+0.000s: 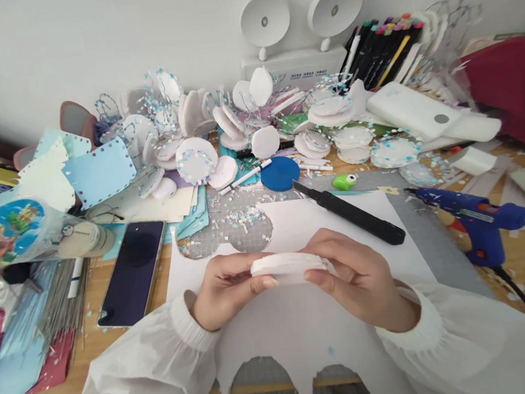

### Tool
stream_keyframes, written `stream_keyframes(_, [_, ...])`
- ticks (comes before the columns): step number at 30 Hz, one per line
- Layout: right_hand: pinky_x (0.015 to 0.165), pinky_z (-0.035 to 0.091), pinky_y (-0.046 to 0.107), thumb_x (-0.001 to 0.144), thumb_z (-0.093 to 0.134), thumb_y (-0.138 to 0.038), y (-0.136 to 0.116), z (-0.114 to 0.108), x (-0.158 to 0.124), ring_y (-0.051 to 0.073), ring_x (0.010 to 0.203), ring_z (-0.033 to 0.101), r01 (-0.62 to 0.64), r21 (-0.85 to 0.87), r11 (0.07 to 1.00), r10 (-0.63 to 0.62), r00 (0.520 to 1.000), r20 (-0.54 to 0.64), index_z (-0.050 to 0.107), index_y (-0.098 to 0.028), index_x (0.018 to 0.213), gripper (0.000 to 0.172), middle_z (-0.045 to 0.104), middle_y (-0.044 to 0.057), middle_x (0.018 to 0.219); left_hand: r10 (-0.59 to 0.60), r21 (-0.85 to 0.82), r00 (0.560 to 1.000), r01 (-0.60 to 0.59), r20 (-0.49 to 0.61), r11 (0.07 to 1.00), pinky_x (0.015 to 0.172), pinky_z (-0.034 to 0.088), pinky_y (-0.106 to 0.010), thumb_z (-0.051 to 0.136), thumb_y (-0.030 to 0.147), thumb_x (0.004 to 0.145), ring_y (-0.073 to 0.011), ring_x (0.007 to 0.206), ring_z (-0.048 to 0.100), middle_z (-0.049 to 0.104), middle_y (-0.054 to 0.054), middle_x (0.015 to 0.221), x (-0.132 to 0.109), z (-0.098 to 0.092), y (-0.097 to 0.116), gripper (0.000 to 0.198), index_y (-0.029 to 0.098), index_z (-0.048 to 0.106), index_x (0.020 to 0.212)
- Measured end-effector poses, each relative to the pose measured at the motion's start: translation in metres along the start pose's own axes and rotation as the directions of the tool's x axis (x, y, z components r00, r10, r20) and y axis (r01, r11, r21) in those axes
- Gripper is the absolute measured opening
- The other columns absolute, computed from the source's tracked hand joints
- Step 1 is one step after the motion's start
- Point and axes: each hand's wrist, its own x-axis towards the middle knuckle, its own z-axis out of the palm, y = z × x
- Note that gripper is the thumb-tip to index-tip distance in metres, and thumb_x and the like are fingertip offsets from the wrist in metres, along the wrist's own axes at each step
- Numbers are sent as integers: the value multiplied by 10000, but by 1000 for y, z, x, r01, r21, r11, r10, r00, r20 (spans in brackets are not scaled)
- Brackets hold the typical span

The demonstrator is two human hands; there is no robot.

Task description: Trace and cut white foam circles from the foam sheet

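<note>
Between my left hand [231,283] and my right hand [356,271] is a thick white disc [290,262], seen nearly edge-on. Thumbs press its near side and the fingers lie along the far side, so both hands are closed on it. Below it lies white paper [297,317] with rounded pieces cut out of its edges. A black-handled cutter [357,212] rests on the paper beyond my right hand. Past the disc, a blue round lid [280,173] and a green punch [344,181] sit on the grey cutting mat [372,180].
A blue glue gun [477,213] with its cord lies at the right. To the left are a phone [133,271], wire stems [63,303] and a clear cup [10,233]. White discs with blue-dotted wire [196,160] crowd the back, before a twin-headed lamp [296,63] and markers [382,49].
</note>
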Motion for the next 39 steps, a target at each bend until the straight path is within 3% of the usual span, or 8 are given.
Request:
stream_keyframes(6, [700, 487, 285, 878, 567, -181, 3, 1, 2, 153, 821, 564, -126, 86, 988, 124, 992, 30, 571, -230, 1067, 195, 575, 33, 908, -4, -86, 988, -10, -155, 996, 609, 519, -215, 696, 339, 795, -147, 669, 656, 739, -62, 795, 2, 0, -7, 209, 167, 749, 902])
stream_keyframes(11, [695, 473, 302, 856, 560, -129, 0, -3, 4, 156, 772, 545, 76, -100, 992, -67, 994, 89, 615, -170, 1015, 172, 597, 48, 833, 91, 98, 995, -94, 41, 991, 659, 529, -218, 734, 203, 747, -160, 721, 672, 747, -80, 838, 1, -2, -3, 210, 146, 738, 949])
stream_keyframes(14, [696, 491, 294, 858, 605, -187, -1, -2, 4, 156, 793, 566, 108, -53, 993, -101, 988, 119, 640, -162, 1031, 178, 609, 54, 841, 69, 145, 992, -85, 110, 986, 623, 534, -229, 715, 218, 769, -173, 685, 679, 752, -102, 815, 1, -1, 0, 205, 115, 742, 944])
stream_keyframes(19, [652, 515, 276, 850, 641, -200, -1, 2, 2, 140, 762, 595, 17, 84, 996, -23, 997, 74, 672, -210, 1045, 198, 606, 44, 850, 56, 84, 991, -67, 124, 994, 616, 539, -217, 725, 201, 763, -170, 668, 692, 757, -104, 814, 1, -1, 0, 207, 107, 749, 946])
stream_keyframes(25, [603, 517, 274, 842, 650, -205, -5, 1, 2, 140, 705, 592, 9, 90, 996, -14, 998, 56, 693, -212, 1026, 190, 605, 44, 799, 40, 87, 987, -53, 153, 995, 605, 543, -223, 725, 226, 768, -172, 655, 692, 758, -107, 820, -1, -2, 0, 237, 100, 746, 967])
stream_keyframes(31, [676, 535, 303, 827, 675, -231, -3, 3, 1, 160, 793, 596, -16, 102, 995, 10, 998, 60, 654, -231, 1052, 227, 605, 50, 874, 44, 22, 996, -46, 80, 999, 657, 554, -215, 746, 227, 751, -178, 715, 712, 763, -79, 856, 1, 1, 0, 226, 170, 758, 969])
stream_keyframes(35, [788, 526, 342, 836, 647, -174, 0, 2, -1, 183, 935, 582, -42, 118, 992, 40, 999, 17, 600, -245, 1094, 272, 583, 59, 984, 101, -12, 994, -101, 36, 995, 829, 549, -256, 714, 175, 779, -205, 953, 700, 728, -78, 1065, 2, 0, 0, 270, 231, 732, 1043])
stream_keyframes(39, [746, 508, 302, 847, 596, -97, 1, -1, -1, 156, 869, 569, 89, -46, 995, -89, 996, -6, 628, -206, 1103, 280, 574, 54, 919, 262, 144, 958, -277, 118, 950, 904, 526, -332, 703, 104, 760, -225, 1009, 669, 722, -120, 1057, 3, 1, -1, 338, 177, 700, 1091])
